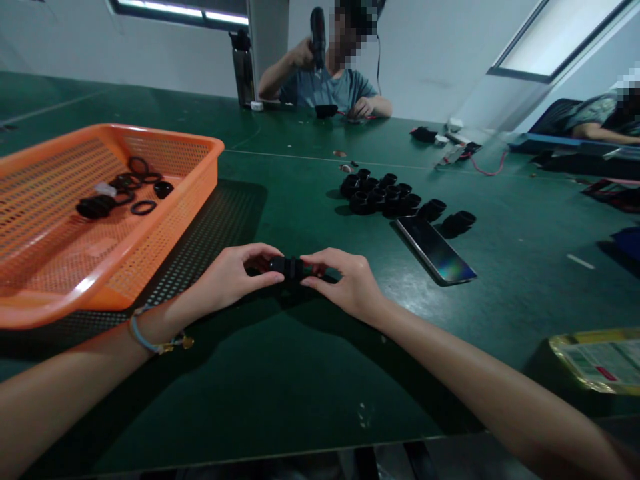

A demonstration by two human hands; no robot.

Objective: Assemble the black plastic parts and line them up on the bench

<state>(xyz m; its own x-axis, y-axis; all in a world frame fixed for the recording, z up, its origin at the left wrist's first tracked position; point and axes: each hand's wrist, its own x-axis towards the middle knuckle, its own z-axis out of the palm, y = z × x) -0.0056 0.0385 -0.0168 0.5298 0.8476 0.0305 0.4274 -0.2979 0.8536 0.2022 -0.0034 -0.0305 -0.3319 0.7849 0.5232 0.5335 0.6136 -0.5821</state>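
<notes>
My left hand (pixel 235 275) and my right hand (pixel 345 280) meet over the green table (pixel 280 373), each pinching one end of a small black cylindrical part (pixel 289 267) held just above the surface. Both hands have their fingers curled closed around it. A group of several similar black round parts (pixel 385 195) sits farther back on the table, beyond my right hand. An orange mesh basket (pixel 165 227) at the left holds several black rings and parts (pixel 125 190).
A dark phone (pixel 436 249) lies flat to the right of my hands. A yellow-edged packet (pixel 600 360) is at the right edge. Across the table a person holds up a black tool (pixel 317 33); another person sits at far right. A dark bottle (pixel 243 67) stands at the back.
</notes>
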